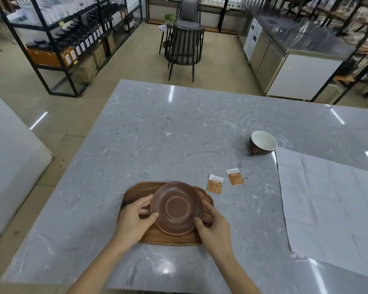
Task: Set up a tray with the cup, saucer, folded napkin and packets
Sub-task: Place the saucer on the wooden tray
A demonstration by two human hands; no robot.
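A brown saucer point(176, 206) is over the wooden tray point(136, 193) near the table's front edge. My left hand point(134, 221) grips its left rim and my right hand point(214, 225) grips its right rim. Two orange-and-white packets point(215, 183) point(235, 177) lie flat on the table just right of the tray. A brown cup point(262, 143) with a white inside stands further back to the right. A large unfolded white napkin point(331, 198) lies spread on the right side of the table.
The grey marble table point(157, 134) stretches far back and left. Beyond it stand two dark chairs point(184, 45), black shelving with bottles and boxes at the left, and a steel counter at the right.
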